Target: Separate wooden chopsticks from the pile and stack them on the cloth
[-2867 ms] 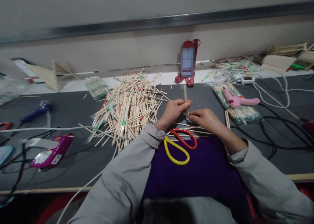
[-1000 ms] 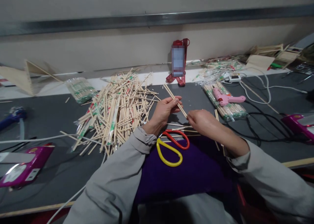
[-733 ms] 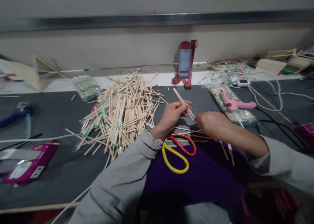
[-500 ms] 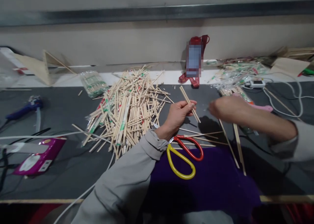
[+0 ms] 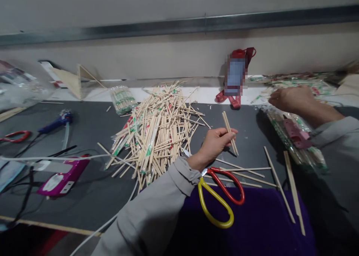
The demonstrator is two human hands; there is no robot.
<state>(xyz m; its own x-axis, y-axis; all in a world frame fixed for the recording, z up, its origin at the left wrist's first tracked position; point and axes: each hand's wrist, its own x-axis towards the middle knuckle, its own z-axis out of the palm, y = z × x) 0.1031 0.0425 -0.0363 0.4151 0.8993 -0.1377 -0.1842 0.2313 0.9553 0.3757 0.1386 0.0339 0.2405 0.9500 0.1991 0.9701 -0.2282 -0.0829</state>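
Note:
My left hand (image 5: 217, 143) pinches a pair of wooden chopsticks (image 5: 230, 136), held tilted a little above the grey table (image 5: 84, 196). My right hand (image 5: 290, 98) is stretched out to the far right over clear packs of chopsticks (image 5: 291, 84) by the wall; its fingers are curled on the wrappers, and whether they hold anything is hidden. A pink glue gun (image 5: 294, 130) lies on a chopstick pack under my right forearm. Scissors with one red and one yellow handle (image 5: 221, 196) lie just in front of me, on the edge of a purple cloth (image 5: 252, 229).
A big loose heap of chopsticks (image 5: 157, 128) fills the table's middle. Single sticks (image 5: 280, 185) lie to the right of the scissors. A magenta device (image 5: 63, 175), a blue glue gun (image 5: 56, 123), cables and red scissors (image 5: 14, 136) sit left. A blurred phone (image 5: 235, 76) leans on the wall.
My right hand let go of the chopsticks and swung out to the far right packs. My left hand kept the pair. The camera view shifted left.

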